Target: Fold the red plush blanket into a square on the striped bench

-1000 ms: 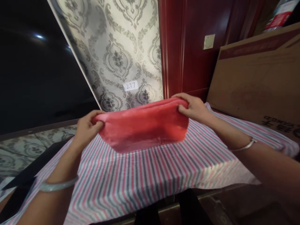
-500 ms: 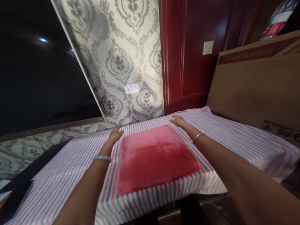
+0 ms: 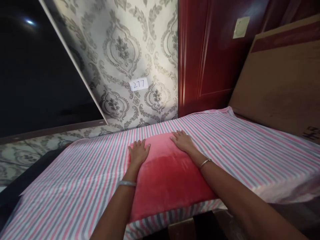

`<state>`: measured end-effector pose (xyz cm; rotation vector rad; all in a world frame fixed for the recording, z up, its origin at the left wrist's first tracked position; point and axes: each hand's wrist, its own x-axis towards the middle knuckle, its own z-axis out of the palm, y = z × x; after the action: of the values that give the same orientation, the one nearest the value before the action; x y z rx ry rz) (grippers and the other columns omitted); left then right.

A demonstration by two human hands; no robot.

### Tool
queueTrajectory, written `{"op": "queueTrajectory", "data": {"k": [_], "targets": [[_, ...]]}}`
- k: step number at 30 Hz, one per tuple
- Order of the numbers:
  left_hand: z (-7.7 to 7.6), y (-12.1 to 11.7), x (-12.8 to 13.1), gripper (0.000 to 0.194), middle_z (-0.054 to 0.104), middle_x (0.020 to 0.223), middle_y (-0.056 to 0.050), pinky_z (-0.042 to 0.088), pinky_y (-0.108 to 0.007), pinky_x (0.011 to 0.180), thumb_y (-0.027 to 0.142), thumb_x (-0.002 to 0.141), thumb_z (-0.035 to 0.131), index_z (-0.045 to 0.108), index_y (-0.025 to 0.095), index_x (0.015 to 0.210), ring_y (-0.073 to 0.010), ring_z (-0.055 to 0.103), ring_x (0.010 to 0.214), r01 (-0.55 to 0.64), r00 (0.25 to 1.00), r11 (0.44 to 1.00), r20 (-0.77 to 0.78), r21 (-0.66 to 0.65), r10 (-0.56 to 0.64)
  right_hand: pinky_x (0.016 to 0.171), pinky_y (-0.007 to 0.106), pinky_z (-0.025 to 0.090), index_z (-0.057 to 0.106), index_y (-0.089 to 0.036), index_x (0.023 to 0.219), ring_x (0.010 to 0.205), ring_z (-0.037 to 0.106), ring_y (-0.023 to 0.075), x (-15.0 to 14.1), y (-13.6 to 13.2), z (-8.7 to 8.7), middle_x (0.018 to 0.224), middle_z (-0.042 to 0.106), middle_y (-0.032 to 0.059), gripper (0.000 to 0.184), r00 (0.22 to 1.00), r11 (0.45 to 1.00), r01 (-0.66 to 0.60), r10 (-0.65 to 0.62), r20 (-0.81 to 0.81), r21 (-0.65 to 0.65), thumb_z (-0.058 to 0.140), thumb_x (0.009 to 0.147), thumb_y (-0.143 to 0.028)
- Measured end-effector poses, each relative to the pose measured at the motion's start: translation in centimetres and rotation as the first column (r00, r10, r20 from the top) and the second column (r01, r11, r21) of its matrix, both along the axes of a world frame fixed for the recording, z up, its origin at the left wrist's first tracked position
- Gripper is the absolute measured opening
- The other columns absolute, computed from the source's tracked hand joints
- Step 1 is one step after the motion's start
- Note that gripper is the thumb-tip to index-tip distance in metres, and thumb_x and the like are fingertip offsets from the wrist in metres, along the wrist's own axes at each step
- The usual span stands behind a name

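Note:
A red plush cloth [image 3: 170, 176], roughly rectangular, lies flat on a striped pink, grey and white tablecloth [image 3: 100, 170]. My left hand [image 3: 139, 152] rests palm down on the cloth's far left corner, fingers stretched out and slightly spread. On its far right corner lies my right hand [image 3: 182, 140], flat with fingers apart. Neither hand grips anything. The cloth's near edge reaches the front edge of the covered table. My right forearm hides part of its right side.
A large dark screen [image 3: 45, 73] stands at the left against patterned wallpaper with a paper label [image 3: 139, 84] reading 277. Dark red panelling [image 3: 217, 53] carries a switch plate [image 3: 241, 27]. A big cardboard box [image 3: 282, 80] leans at the back right.
Both hands have come from beyond the red cloth's far corners inward onto its surface and now lie flat there. The view has shifted, and the bottle above the box has left it.

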<state>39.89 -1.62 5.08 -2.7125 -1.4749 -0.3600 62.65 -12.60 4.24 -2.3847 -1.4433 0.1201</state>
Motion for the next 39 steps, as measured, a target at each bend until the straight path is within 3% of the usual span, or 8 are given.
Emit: {"op": "queueTrajectory", "data": {"k": [4, 17, 21, 25, 29, 33, 39], "targets": [[-0.5, 0.5, -0.3, 0.057, 0.054, 0.148, -0.013, 0.03, -0.066, 0.113, 0.05, 0.101, 0.03, 0.046, 0.022, 0.148, -0.0347, 0.042, 0.14, 0.021, 1.0, 0.999, -0.001, -0.024, -0.021, 0.113, 0.053, 0.034, 0.045, -0.03, 0.152, 0.148, 0.028, 0.0321, 0.7, 0.0, -1.0, 0.16, 0.039, 0.008, 0.056, 1.0, 1.0, 0.004, -0.004, 0.02, 0.025, 0.024, 0.105, -0.052], [-0.3, 0.0, -0.2, 0.054, 0.057, 0.144, -0.015, 0.032, -0.063, 0.111, 0.047, 0.101, 0.032, 0.05, 0.022, 0.145, -0.0346, 0.046, 0.135, 0.028, 0.999, 0.999, 0.026, 0.033, -0.029, 0.11, 0.056, 0.037, 0.046, -0.028, 0.151, 0.146, 0.03, 0.0337, 0.4, -0.3, -1.1, 0.158, 0.041, 0.0102, 0.057, 0.998, 0.996, -0.005, -0.001, 0.063, 0.094, 0.024, 0.105, -0.053], [0.6, -0.3, -0.1, 0.057, 0.054, 0.147, -0.016, 0.027, -0.064, 0.114, 0.047, 0.101, 0.03, 0.046, 0.021, 0.149, -0.0349, 0.043, 0.139, 0.023, 1.0, 0.999, 0.009, -0.041, -0.022, 0.113, 0.055, 0.034, 0.042, -0.026, 0.154, 0.148, 0.026, 0.0328, 0.2, -0.6, 0.0, 0.162, 0.035, 0.0106, 0.056, 1.0, 0.999, -0.008, 0.007, 0.029, 0.034, 0.024, 0.106, -0.051], [2.6, -0.4, -0.1, 0.064, 0.039, 0.159, -0.018, 0.025, -0.066, 0.116, 0.051, 0.101, 0.029, 0.036, 0.018, 0.155, -0.0362, 0.033, 0.147, 0.013, 0.999, 0.99, -0.027, -0.141, -0.017, 0.117, 0.061, 0.023, 0.037, -0.025, 0.156, 0.152, 0.017, 0.0344, -0.4, -1.3, 2.5, 0.165, 0.028, 0.0112, 0.058, 1.0, 1.0, 0.003, -0.002, 0.015, -0.002, 0.024, 0.106, -0.052], [4.2, -2.3, -1.5, 0.068, 0.026, 0.165, -0.017, 0.016, -0.064, 0.12, 0.056, 0.1, 0.03, 0.031, 0.02, 0.158, -0.0356, 0.02, 0.154, 0.07, 0.997, 0.993, -0.028, -0.093, -0.073, 0.117, 0.065, 0.016, 0.032, -0.031, 0.158, 0.153, 0.01, 0.0381, -2.0, -4.0, 4.0, 0.167, 0.022, 0.0104, 0.063, 0.992, 0.996, -0.07, 0.063, 0.112, 0.057, 0.029, 0.103, -0.06], [2.8, -5.5, -3.9, 0.066, 0.026, 0.166, -0.013, 0.012, -0.065, 0.12, 0.059, 0.098, 0.036, 0.036, 0.027, 0.156, -0.0369, 0.016, 0.154, 0.22, 0.972, 0.975, -0.086, -0.014, -0.221, 0.119, 0.064, 0.014, 0.034, -0.033, 0.158, 0.153, 0.008, 0.0397, -3.7, -7.1, 2.2, 0.167, 0.021, 0.0081, 0.066, 0.961, 0.98, -0.195, 0.186, 0.203, 0.028, 0.033, 0.1, -0.065], [-1.0, -6.7, -5.3, 0.064, 0.023, 0.167, -0.012, 0.019, -0.068, 0.117, 0.055, 0.099, 0.04, 0.034, 0.029, 0.157, -0.0401, 0.015, 0.154, 0.158, 0.981, 0.987, -0.112, -0.011, -0.159, 0.12, 0.062, 0.014, 0.032, -0.033, 0.159, 0.153, 0.012, 0.0387, -4.0, -8.3, -1.5, 0.166, 0.025, 0.0067, 0.066, 0.955, 0.981, -0.19, 0.174, 0.241, 0.045, 0.03, 0.101, -0.065]]}}
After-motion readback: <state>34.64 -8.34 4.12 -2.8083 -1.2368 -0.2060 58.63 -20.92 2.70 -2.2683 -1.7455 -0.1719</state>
